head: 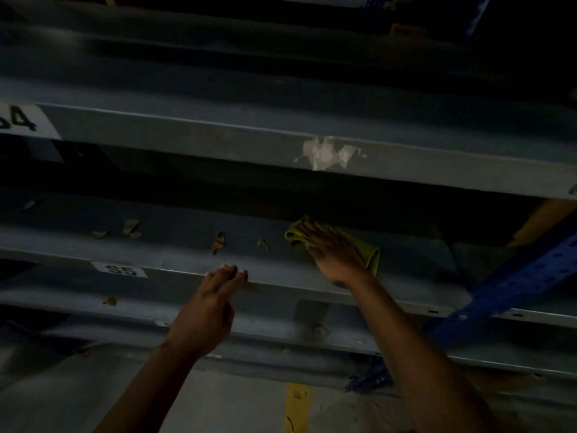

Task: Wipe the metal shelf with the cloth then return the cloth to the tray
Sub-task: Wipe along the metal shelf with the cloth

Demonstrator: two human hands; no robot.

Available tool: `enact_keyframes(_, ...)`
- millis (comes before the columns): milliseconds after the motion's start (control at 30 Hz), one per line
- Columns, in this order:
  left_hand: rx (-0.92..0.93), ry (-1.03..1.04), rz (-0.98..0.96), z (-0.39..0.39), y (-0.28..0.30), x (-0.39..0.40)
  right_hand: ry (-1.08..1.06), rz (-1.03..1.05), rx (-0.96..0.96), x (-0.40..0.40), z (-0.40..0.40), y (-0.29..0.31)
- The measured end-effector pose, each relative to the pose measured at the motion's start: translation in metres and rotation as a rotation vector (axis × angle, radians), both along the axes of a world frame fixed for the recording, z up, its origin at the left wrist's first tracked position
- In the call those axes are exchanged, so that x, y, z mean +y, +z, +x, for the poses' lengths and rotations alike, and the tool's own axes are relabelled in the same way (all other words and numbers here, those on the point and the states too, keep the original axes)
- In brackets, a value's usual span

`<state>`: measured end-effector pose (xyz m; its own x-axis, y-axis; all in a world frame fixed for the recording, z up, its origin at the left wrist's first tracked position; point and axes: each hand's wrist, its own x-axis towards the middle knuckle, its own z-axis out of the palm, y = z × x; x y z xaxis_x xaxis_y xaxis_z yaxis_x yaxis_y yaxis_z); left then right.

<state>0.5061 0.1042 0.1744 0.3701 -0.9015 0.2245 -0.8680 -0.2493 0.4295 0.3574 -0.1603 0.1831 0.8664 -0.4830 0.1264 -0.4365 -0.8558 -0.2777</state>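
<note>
Right hand (335,253) presses flat, fingers spread, on the soft, light cloth (371,254); pinch its bunched ten-o'clock edge to lift.

Yellow-green cloth (368,250) lies crumpled on the grey metal shelf (175,245), right of centre, partly covered.

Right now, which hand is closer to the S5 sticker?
Left. The left hand rests on the shelf edge just beside the S5 sticker; the right hand presses the cloth farther away.
</note>
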Motion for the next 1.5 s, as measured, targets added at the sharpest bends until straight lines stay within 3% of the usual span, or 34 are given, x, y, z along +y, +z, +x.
enact_keyframes(267,-0.003,-0.059,0.050,0.008,-0.004,0.004,0.161,0.017,-0.032,0.026,-0.004,0.000)
enact_keyframes(500,0.039,-0.140,0.108,0.018,-0.004,0.006,-0.124,0.163,-0.066,0.017,0.040,0.007)
enact_keyframes(767,0.008,-0.209,0.116,0.025,-0.012,0.005,0.084,0.071,0.008,0.053,0.065,0.001)
enact_keyframes(967,0.015,-0.225,0.071,0.028,-0.003,0.009,-0.003,0.292,-0.072,0.055,0.050,0.003)
enact_keyframes(1100,0.033,-0.088,-0.038,0.042,0.015,0.022,0.088,0.239,-0.083,0.041,0.057,0.005)
enact_keyframes(1200,-0.063,0.037,-0.139,0.067,0.016,0.024,0.153,0.191,-0.036,0.033,0.068,0.005)
enact_keyframes(1500,-0.166,0.097,-0.093,0.085,0.006,0.016,0.271,0.130,-0.076,0.048,0.056,0.004)
